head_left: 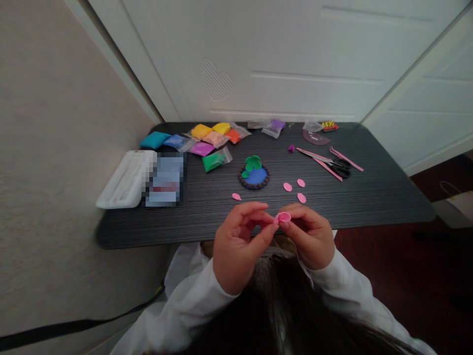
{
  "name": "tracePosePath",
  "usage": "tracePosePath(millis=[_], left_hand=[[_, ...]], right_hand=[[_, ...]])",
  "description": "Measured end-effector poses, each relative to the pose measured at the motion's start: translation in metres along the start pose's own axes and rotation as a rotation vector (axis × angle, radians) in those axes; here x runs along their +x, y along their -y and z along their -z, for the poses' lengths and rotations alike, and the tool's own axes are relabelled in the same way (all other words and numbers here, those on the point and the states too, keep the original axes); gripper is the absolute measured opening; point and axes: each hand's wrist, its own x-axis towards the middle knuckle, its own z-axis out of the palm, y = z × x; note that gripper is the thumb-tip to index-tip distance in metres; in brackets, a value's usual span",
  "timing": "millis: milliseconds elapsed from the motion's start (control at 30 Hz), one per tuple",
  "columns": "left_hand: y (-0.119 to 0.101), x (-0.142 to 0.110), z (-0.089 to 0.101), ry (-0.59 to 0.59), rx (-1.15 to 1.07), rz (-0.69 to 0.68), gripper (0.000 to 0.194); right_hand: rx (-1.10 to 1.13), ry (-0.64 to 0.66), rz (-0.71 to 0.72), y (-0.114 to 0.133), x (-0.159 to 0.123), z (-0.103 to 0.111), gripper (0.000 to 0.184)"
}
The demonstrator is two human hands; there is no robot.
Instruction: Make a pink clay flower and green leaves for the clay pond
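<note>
At the far left of the frame, a white case [123, 180] is resting on the dark counter [207, 222], with a pixelated packet [166, 180] lying beside it. Toward the upper left, a teal packet [155, 140] and several other coloured packets [214, 137] are lying grouped, a green packet [213, 161] sitting nearest. Below centre, the left hand [240, 241] is reaching in, its grip closing thumb and forefinger on one end of a cupped pink piece [284, 217]. Above that hand, a single pink petal [236, 196] is lying left of a blue disc [258, 176], which is wearing a brown beaded rim and carrying green leaves [253, 163]. Just right of centre, the right hand [314, 236] is pinching the same pink piece, its grip closed too. Above it, three pink ovals [287, 187] are lying apart. Farther right, scissors [342, 166] are lying among slim pink tools [347, 159].
</note>
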Motion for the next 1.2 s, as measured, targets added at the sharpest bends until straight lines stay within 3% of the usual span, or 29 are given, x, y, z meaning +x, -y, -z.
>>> tracePosePath(millis=[400,633,800,900,1033,1200], left_hand=[[0.003,0.004,0.000,-0.020,-0.099,0.056,0.029],[0.010,0.008,0.004,0.117,-0.200,0.192,0.016],[0.011,0.010,0.004,0.101,-0.244,0.244,0.012],[0.012,0.012,0.005,0.081,-0.293,0.297,0.013],[0.012,0.015,0.007,0.031,-0.378,0.342,0.013],[0.014,0.018,0.007,-0.005,-0.498,0.384,0.013]], right_hand=[[-0.030,0.010,-0.008,-0.001,0.000,0.000,0.006],[0.057,0.015,-0.042,-0.003,0.000,0.000,0.006],[0.013,-0.004,-0.023,-0.002,-0.001,-0.002,0.006],[-0.134,-0.023,0.029,0.002,0.002,0.008,0.005],[-0.575,-0.123,0.140,0.002,0.022,0.041,0.008],[-1.120,0.020,0.138,-0.021,0.058,0.075,0.017]])
